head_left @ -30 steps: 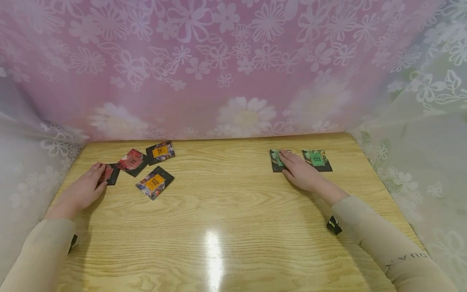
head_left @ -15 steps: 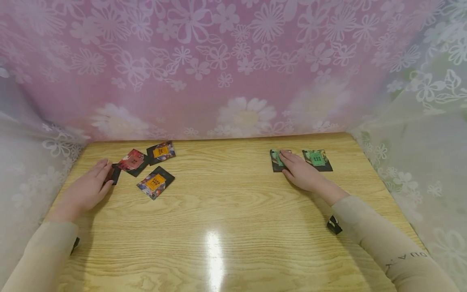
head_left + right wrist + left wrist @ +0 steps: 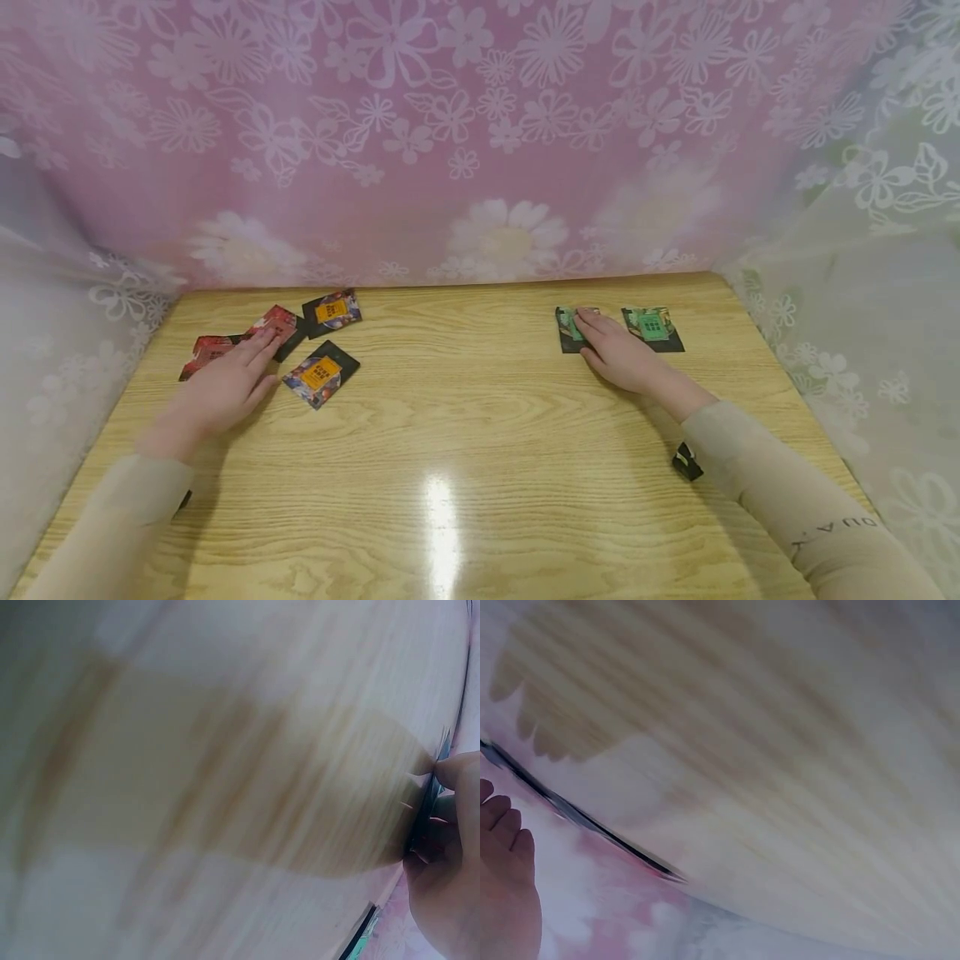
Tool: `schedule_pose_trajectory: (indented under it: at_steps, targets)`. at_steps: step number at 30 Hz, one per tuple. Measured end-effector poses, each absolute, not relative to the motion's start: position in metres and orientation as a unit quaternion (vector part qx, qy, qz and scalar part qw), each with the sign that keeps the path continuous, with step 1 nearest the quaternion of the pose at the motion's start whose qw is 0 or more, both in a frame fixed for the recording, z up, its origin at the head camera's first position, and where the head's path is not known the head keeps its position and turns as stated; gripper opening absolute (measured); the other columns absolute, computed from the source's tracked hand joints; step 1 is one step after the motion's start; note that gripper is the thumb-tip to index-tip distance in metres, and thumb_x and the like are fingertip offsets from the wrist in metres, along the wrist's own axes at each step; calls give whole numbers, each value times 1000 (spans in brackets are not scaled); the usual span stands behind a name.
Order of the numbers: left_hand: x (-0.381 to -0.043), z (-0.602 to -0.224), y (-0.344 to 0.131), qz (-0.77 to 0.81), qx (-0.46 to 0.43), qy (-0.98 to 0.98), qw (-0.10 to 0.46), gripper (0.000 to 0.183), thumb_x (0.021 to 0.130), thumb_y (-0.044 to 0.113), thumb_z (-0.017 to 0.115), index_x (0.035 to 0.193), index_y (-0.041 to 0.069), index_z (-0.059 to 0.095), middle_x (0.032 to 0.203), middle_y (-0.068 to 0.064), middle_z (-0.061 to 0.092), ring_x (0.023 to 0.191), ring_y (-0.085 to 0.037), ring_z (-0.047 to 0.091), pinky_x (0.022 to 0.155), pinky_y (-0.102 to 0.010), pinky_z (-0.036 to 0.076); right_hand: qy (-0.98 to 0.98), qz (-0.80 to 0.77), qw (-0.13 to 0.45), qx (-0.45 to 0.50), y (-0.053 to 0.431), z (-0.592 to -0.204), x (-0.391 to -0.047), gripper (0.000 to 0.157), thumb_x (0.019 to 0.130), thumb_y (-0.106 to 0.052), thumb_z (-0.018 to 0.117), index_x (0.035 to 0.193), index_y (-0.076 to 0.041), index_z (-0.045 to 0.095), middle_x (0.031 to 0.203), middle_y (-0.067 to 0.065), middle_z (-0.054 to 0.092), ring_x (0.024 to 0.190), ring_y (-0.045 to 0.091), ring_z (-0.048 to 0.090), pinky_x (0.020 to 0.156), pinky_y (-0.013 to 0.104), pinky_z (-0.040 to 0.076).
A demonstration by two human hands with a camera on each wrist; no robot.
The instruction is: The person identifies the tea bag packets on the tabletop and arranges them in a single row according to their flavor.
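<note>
Fingers (image 3: pixel 251 350) straight and close together, a left hand (image 3: pixel 223 389) hovers over a flat red-and-black packet (image 3: pixel 287 322) on the pale wooden surface (image 3: pixel 420 417); the right hand (image 3: pixel 621 358) rests on a green-and-black packet (image 3: pixel 566 332), pinch unclear; a stray sweep could shove the former into an orange-labelled black packet (image 3: pixel 332 312)

Three flat packets on a wooden table (image 3: pixel 450 400). Left red packet (image 3: pixel 211 353): red printed front, mostly exposed, lower part covered; far left side. Right red packet (image 3: pixel 282 320): turned diagonally, red print toward the far-left, black end toward the near-right, partly covered; just beside the first. Green packet (image 3: pixel 567 332): green label, black band on near side, squared to the far edge, partly covered; well apart, right side
</note>
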State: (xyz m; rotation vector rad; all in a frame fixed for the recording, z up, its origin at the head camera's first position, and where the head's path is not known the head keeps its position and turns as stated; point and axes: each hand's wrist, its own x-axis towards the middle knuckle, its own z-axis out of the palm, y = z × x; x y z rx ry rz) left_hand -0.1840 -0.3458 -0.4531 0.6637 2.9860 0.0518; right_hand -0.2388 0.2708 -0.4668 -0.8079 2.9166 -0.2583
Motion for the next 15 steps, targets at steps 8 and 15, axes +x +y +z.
schedule_pose_trajectory:
  at_steps: [8, 15]
  targets:
    - [-184, -455, -310, 19, 255, 966, 29, 64, 112, 28, 55, 162, -7, 36, 169, -29, 35, 155, -48, 37, 124, -65, 39, 959, -89, 51, -265, 271, -466, -238, 62, 112, -19, 53, 162, 10, 31, 172, 30, 26, 159, 49, 27, 130, 65, 28]
    - [-185, -460, -285, 18, 272, 961, 40, 66, 113, 33, 53, 162, -6, 36, 170, -26, 35, 156, -46, 36, 125, -63, 39, 958, -89, 46, -269, 269, -463, -237, 60, 112, -16, 54, 161, 11, 33, 171, 31, 29, 158, 50, 29, 129, 65, 29]
